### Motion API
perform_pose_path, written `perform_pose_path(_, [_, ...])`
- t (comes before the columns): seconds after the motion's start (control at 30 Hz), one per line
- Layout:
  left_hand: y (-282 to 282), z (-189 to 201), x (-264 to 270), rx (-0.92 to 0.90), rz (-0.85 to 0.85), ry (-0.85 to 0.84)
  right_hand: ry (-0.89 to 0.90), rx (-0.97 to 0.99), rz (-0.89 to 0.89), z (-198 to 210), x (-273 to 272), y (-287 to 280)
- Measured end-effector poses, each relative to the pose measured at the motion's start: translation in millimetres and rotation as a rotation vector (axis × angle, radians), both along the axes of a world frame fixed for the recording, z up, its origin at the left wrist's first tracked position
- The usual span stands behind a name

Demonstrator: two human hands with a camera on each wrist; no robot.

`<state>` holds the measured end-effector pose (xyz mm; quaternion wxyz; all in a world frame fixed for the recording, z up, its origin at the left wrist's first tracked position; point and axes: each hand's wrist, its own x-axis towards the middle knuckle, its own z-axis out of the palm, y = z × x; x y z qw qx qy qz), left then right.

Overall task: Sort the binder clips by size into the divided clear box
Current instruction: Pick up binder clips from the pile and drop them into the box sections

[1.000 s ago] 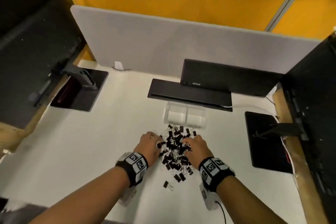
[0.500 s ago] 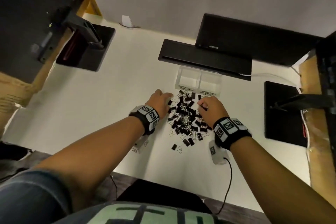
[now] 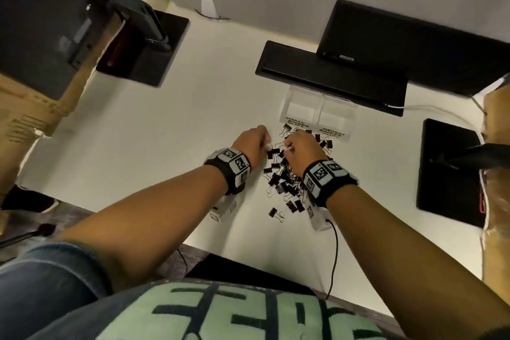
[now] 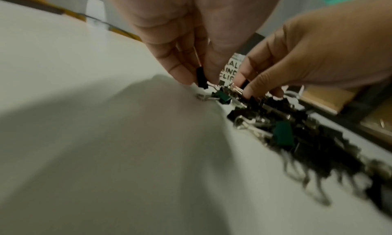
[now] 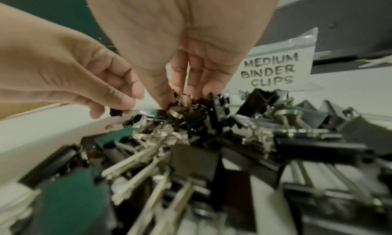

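Left wrist view catches the left hand [image 4: 191,37] pinching one small black binder clip [image 4: 201,77] off the pile [image 3: 287,174] mid-desk, right hand [image 3: 302,148] pinching another, both picks under way, next a short carry into the divided clear box [image 3: 317,107] just behind.

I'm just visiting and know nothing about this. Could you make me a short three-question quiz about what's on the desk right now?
1. True or false: the clear box already holds clips.
2. What does the left hand pinch? A) a small black clip B) a pen C) a cable
3. Fill in: the label on the box's right compartment reads "____ binder clips".

Key
1. False: both compartments look bare, and the clips lie in a pile on the desk in front of the box.
2. A: the small black clip sits between thumb and finger, while the right hand digs into the pile.
3. Medium.
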<state>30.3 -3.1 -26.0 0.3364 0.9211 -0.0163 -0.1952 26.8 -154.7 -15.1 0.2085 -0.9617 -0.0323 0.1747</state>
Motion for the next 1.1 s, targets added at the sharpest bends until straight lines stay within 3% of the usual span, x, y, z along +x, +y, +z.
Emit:
perform_pose_path(0.13, [3.4, 4.3, 0.0, -0.117, 0.223, 0.052, 0.018, 0.071, -0.047, 7.8, 1.9, -2.7])
perform_pose_path(0.23, [5.7, 8.4, 4.1, -0.174, 0.300, 0.151, 0.034, 0.254, -0.273, 6.7, 1.9, -8.2])
perform_pose_path(0.53, [3.9, 7.9, 5.1, -0.024, 0.146, 0.165, 0.263, 0.828, -0.676, 20.9, 7.2, -23.7])
perform_pose_path(0.7, [5.2, 3.9, -1.0, 0.108, -0.066, 0.134, 0.435, 1.071, -0.800, 24.5, 8.3, -17.7])
perform_pose_path(0.77, [5.8, 2.2, -3.2, 0.115, -0.088, 0.099, 0.452, 0.990, -0.776, 23.7, 9.3, -11.2])
perform_pose_path(0.93, [3.5, 3.3, -2.1, 0.100, -0.084, 0.114, 0.205, 0.145, -0.233, 13.4, 8.1, 1.1])
perform_pose_path(1.0, [1.6, 5.2, -0.9, 0.096, -0.093, 0.129, 0.162, -0.016, -0.115, 4.4, 5.7, 0.6])
perform_pose_path(1.1, [0.2, 3.9, -1.8, 0.091, -0.102, 0.146, 0.147, -0.093, -0.068, -1.6, 3.9, 0.2])
